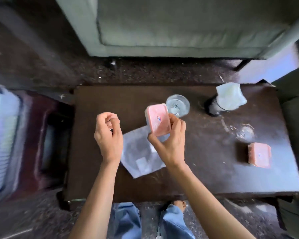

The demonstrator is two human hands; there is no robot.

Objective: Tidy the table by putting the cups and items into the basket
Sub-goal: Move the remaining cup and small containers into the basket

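Observation:
My right hand (169, 140) grips a pink lidded box (158, 119) and holds it tilted above the middle of the dark table (188, 178). My left hand (107, 133) hovers to its left with the fingers loosely curled and nothing in it. A clear glass (178, 105) stands just behind the held box. A clear plastic bag (140, 152) lies flat under my hands. A second pink box (259, 155) sits near the right edge. A white slatted basket (2, 144) stands on the floor at the far left.
A dark object (213, 107) with a crumpled white plastic bag (230, 97) over it stands at the table's back right. A grey sofa (179, 25) lies beyond the table. A dark red stool (47, 140) sits between table and basket. My jeans (126, 221) show below the front edge.

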